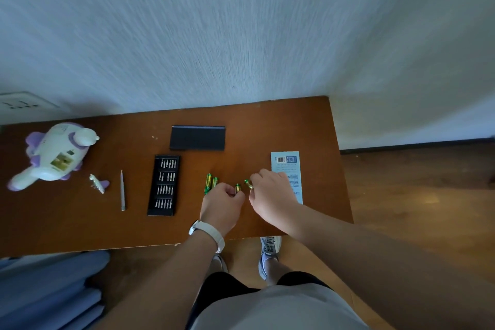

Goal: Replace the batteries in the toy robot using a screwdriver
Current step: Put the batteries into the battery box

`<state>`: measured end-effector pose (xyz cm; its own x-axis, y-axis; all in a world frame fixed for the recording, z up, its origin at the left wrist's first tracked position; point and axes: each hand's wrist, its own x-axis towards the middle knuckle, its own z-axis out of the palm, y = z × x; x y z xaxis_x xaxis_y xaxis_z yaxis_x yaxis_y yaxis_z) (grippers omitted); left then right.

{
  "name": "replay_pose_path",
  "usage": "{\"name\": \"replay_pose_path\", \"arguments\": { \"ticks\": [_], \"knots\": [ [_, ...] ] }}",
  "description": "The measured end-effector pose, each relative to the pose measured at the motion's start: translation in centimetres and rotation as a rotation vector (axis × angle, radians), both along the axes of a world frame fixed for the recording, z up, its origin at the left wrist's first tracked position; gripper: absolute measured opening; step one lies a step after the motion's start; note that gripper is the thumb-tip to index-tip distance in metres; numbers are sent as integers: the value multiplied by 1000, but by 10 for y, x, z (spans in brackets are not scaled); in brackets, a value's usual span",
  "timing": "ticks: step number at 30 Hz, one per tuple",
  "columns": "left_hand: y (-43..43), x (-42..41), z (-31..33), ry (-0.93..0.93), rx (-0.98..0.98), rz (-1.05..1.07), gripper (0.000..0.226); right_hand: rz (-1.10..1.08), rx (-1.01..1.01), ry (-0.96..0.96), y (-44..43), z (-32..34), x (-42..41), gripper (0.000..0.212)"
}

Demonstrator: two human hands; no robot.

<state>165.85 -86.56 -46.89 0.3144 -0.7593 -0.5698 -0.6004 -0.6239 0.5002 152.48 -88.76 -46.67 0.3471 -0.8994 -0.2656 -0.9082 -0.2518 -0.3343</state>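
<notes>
Left hand [223, 203] pinches one green battery [237, 187], right hand [270, 193] a second battery [248, 184]; match polarity marks when seating them in the toy robot [53, 155].

Smooth brown wood table [80, 222], faint sheen. Glossy white-purple plastic toy [53, 155]. Dull grey metal screwdriver [122, 190]. Matt black tray [160, 212], shiny metal bits [168, 163]. Matt dark sleeve [197, 138]. Glossy green-yellow batteries [208, 182]. Pale blue paper card [285, 163]. Rough streaked wall [241, 35]. Polished wood floor [415, 195].
</notes>
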Motion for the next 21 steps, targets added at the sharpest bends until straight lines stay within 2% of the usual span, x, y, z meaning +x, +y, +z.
{"name": "replay_pose_path", "arguments": {
  "ticks": [5, 10, 21],
  "knots": [
    [1, 2, 8, 255, -60, 146, 6, -382, 345, -369, 1, 10, 0, 11],
    [1, 2, 29, 447, -75, 202, 7, -621, 585, -731, 6, 21, -6, 8],
    [4, 13, 84, 546, -207, 126, 8, -631, 474, -937, 8, 69, -20, 6]
  ]
}}
